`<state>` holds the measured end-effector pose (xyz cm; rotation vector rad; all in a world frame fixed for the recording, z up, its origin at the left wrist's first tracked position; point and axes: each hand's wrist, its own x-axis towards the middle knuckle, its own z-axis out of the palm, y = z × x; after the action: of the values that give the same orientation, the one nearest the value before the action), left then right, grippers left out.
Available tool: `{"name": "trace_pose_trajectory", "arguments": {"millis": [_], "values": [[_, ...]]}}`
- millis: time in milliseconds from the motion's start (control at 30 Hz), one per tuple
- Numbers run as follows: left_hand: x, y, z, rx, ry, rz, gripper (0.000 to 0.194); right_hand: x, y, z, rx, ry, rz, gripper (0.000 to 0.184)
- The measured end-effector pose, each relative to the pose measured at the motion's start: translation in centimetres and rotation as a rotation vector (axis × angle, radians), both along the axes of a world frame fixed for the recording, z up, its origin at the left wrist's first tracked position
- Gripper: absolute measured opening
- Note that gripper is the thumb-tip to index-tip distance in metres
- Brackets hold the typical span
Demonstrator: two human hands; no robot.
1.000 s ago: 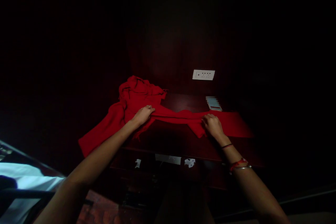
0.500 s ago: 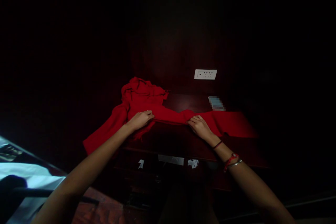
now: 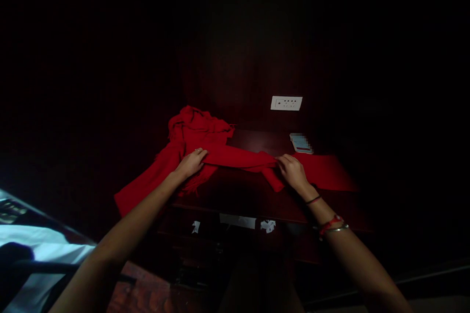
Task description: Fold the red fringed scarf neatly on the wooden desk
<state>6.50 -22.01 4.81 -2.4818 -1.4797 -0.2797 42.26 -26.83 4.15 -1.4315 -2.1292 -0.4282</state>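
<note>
A long red cloth (image 3: pixel 235 157) lies stretched across a dark wooden table (image 3: pixel 238 195), bunched in a heap at the far left and hanging over the left edge. My left hand (image 3: pixel 191 162) grips a folded band of the cloth near the heap, fingers curled over it. My right hand (image 3: pixel 292 170) pinches the same band near the middle of the table, where a short flap of cloth hangs down toward me. More of the cloth lies flat to the right of that hand.
A small phone-like object (image 3: pixel 300 143) lies at the back right of the table. A white socket plate (image 3: pixel 286 103) is on the dark wall behind. Scraps of white paper (image 3: pixel 238 221) sit below the table's front edge. A pale surface (image 3: pixel 25 249) shows at the lower left.
My right hand slid left along the cloth, then back right, and now holds the band with a flap hanging. My left hand shifted slightly left and farther back on the cloth.
</note>
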Motion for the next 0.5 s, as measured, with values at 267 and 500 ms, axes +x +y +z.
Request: {"name": "trace_pose_trajectory", "arguments": {"millis": [267, 500], "values": [[3.3, -0.9, -1.5, 0.152, 0.037, -0.057, 0.027, -0.2, -0.3, 0.1, 0.025, 0.054, 0.087, 0.027], [2.5, 0.4, -0.2, 0.073, -0.059, 0.058, 0.033, 1.0, -0.3, 0.2, 0.044, 0.055, 0.064, 0.025]]}}
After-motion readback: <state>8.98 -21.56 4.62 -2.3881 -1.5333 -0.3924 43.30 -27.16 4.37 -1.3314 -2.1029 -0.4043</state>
